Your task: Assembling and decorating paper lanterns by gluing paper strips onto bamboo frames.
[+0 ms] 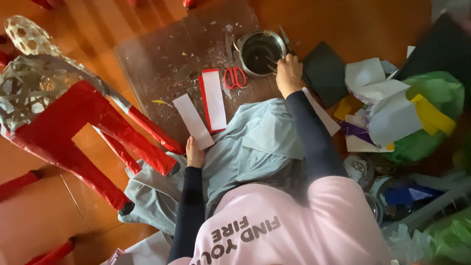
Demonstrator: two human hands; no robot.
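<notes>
My right hand (288, 72) reaches to the rim of a round metal pot (260, 51) and grips a thin brush or stick (273, 62) that dips into it. My left hand (194, 153) rests at the near end of a white paper strip (193, 120) on a brown board (162, 64), holding it down. Beside that strip lies a red and white strip with a zigzag edge (213, 99). Red-handled scissors (235, 77) lie between the strips and the pot. A woven frame figure partly covered in red paper (73, 122) stands at the left.
A pale blue cloth (255, 142) covers my lap. At the right lies a heap of coloured paper sheets (387, 108), a dark folded sheet (325, 71), a green plastic bag (436, 98) and several tape rolls (360, 169). The floor is orange wood.
</notes>
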